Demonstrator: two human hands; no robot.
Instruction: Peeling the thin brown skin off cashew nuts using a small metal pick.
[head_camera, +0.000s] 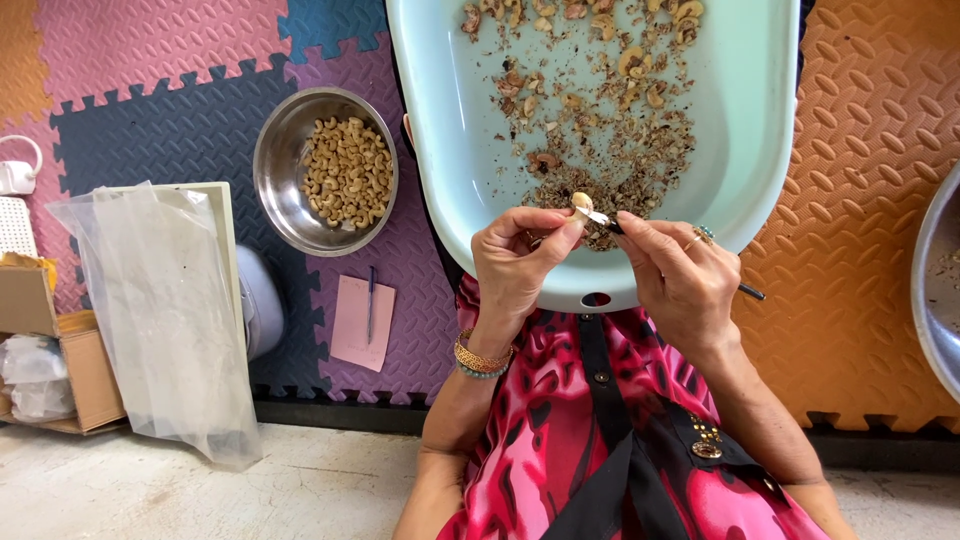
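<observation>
My left hand pinches cashew over near rim of pale tub, so scraps drop inside. My right hand fingers grip small knife, blade tip on nut. Steel bowl of peeled nuts on floor mat, left of tub.

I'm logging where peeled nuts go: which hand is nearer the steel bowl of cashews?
Left. The left hand sits just right of the steel bowl of cashews in the picture; the right hand lies farther off, beyond the left.
</observation>
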